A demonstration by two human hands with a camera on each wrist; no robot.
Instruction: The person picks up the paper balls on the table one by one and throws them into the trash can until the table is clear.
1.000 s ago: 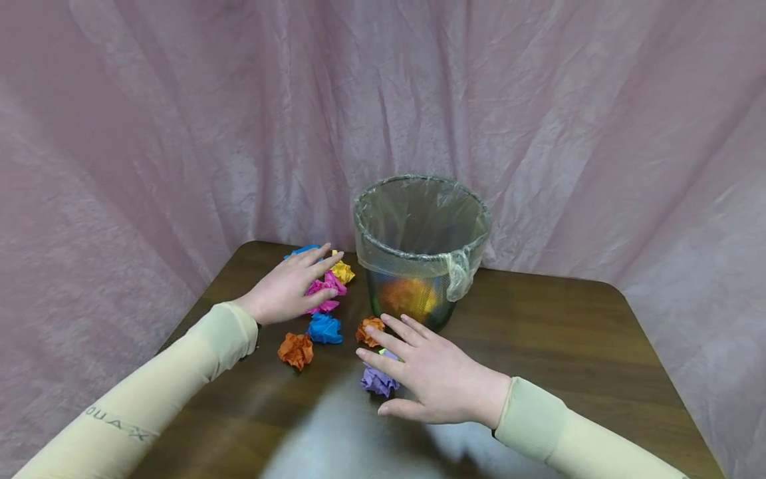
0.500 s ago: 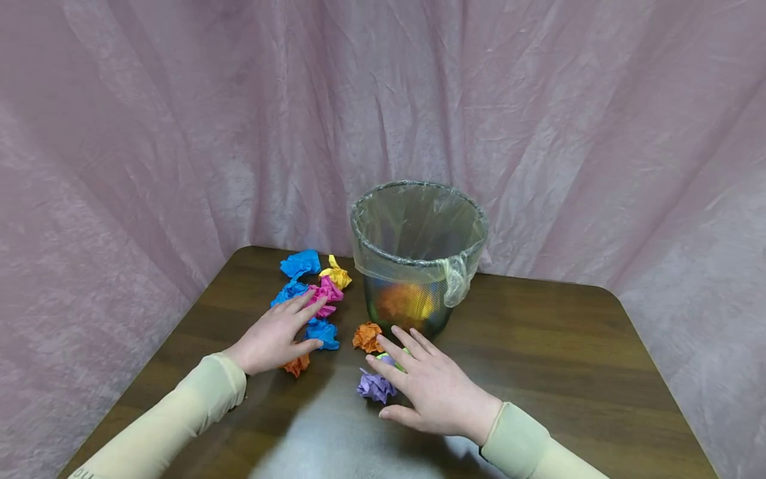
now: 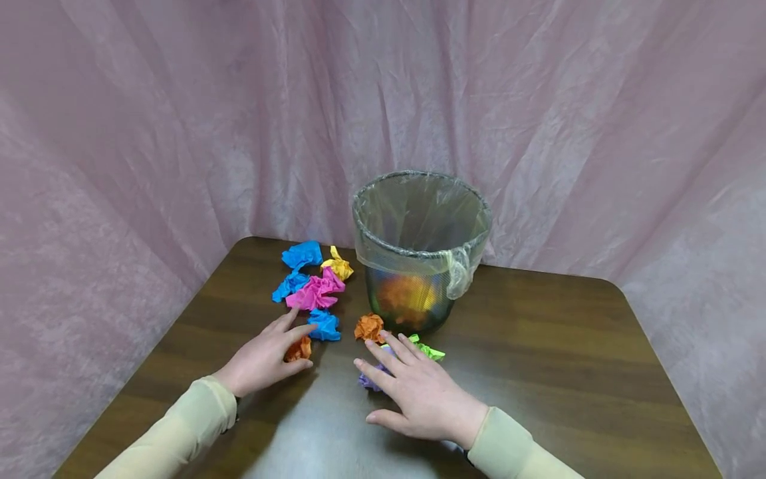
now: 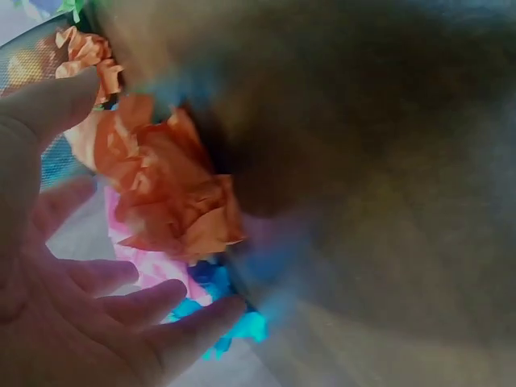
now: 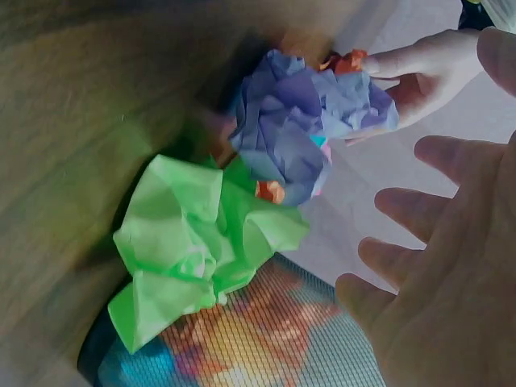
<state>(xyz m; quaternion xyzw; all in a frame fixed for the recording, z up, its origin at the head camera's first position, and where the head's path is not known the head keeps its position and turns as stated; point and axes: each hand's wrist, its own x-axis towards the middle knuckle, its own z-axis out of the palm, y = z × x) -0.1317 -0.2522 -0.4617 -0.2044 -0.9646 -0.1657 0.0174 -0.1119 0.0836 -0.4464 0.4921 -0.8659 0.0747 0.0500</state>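
My left hand (image 3: 263, 356) hovers with spread fingers over a crumpled orange paper ball (image 4: 173, 193), thumb and fingers on either side of it without gripping. Just beyond its fingertips lie a blue paper ball (image 3: 325, 325) and a pink one (image 3: 317, 291). With fingers extended, my right hand (image 3: 421, 392) is held above a crumpled purple paper ball (image 5: 282, 121), partly covering it in the head view. A bright green crumpled paper (image 5: 189, 250) lies beside the purple one, close to the bin. Another orange paper ball (image 3: 369, 327) sits at the bin's foot.
A mesh wastebasket (image 3: 439, 316) with a clear plastic liner (image 3: 461, 273) knotted at its rim stands at the back of the brown table (image 3: 550, 352); coloured paper shows inside. Two more blue papers (image 3: 302, 254) and a yellow one (image 3: 338, 266) lie back left. A pink curtain (image 3: 239, 133) hangs behind.
My left hand has drawn back from over the blue and pink papers to the nearer orange ball. My right hand has shifted slightly nearer, so the green paper shows more.
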